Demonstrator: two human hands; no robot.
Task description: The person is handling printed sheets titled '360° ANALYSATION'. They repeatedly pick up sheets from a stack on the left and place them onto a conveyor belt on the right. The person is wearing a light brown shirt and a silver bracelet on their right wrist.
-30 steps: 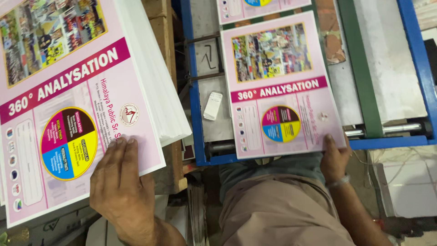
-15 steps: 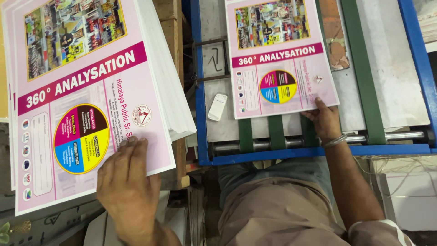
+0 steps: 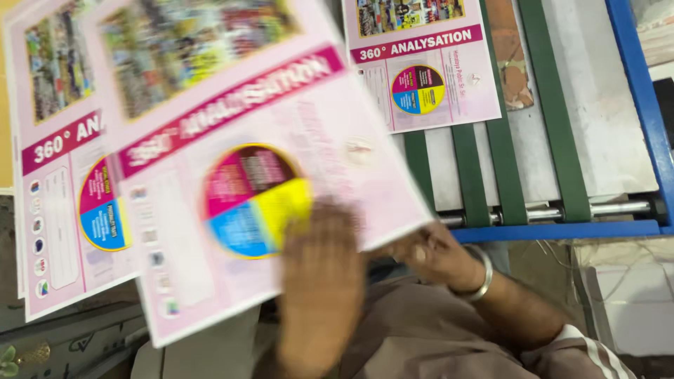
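At the far left a stack of pink printed cover sheets (image 3: 56, 210) lies flat, its top sheet showing a photo collage, a magenta band and part of a coloured circle. Overlapping it, a blurred pink printed sheet with a four-coloured circle (image 3: 239, 182) is tilted, lifted above the stack. The left hand (image 3: 319, 281) lies flat on the lower right part of this sheet, fingers spread and open, just right of the circle. Beside it, the right hand (image 3: 432, 256), a silver bangle (image 3: 481, 277) on its wrist, has its fingers curled at the sheet's lower right edge, gripping it from beneath. Further right and above, another pink printed sheet (image 3: 428, 63) rests on green conveyor belts (image 3: 505, 154) inside a blue metal frame (image 3: 635, 112), well apart from both hands.
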